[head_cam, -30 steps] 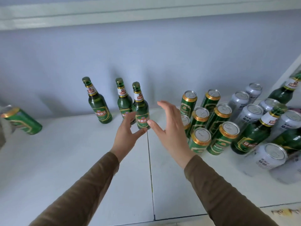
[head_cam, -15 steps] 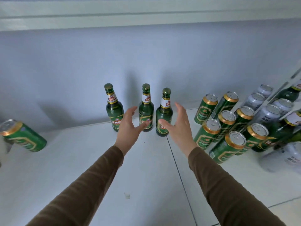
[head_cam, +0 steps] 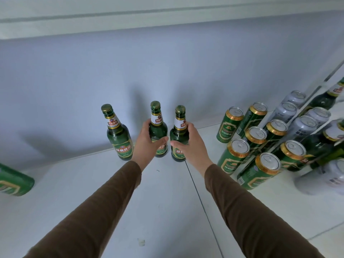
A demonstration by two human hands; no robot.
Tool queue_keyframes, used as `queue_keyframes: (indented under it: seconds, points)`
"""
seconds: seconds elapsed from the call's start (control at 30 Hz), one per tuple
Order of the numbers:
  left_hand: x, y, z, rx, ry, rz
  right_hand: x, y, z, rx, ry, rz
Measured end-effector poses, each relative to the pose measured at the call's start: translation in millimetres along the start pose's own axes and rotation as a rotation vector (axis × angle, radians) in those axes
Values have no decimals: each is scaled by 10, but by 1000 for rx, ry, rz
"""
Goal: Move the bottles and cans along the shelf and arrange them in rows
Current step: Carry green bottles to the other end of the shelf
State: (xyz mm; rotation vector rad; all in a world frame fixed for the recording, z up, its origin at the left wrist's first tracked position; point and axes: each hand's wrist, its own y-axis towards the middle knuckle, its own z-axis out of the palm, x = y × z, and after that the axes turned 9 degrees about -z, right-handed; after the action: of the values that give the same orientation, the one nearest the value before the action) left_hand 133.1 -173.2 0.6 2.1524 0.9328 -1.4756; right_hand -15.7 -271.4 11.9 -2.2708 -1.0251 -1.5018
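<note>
Both hands are on glass here. The left hand (head_cam: 147, 144) wraps the middle green beer bottle (head_cam: 158, 131), fingers curled behind its shoulder and thumb across the front label. The right hand (head_cam: 189, 144) clasps the right green beer bottle (head_cam: 178, 133) the same way, thumb on the front, fingers round the far side. The two bottles stand upright just beside each other on the white shelf (head_cam: 167, 202), close to the pale back wall (head_cam: 167, 62).

Left of them, untouched, stands a third green bottle (head_cam: 119, 135), also upright, a little apart. Each bottle carries a white neck label with a red emblem and a green body label with gold Chinese characters; the brand is too small to read for certain. The caps are green and gold.

Out to the right sits a cluster of green cans with gold rims (head_cam: 249, 146), silver tops up, set in rough rows. Beyond them stand silver-grey cans (head_cam: 299, 125) and more green bottles (head_cam: 323, 99) at the edge, partly blurred. At far left, one green can (head_cam: 14, 181) lies on its side, cut off by the frame. Brown sleeves (head_cam: 251, 211) cover both arms.
</note>
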Motion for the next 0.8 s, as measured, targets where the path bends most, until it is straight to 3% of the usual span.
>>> queue_keyframes:
  seconds: [0.47, 0.8]
  points:
    - [5, -519, 73, -39, 99, 39, 9, -699, -236, -117, 62, 30]
    - [-262, -1247, 555, -42, 116, 47, -48, -1491, -1057, -154, 56, -4]
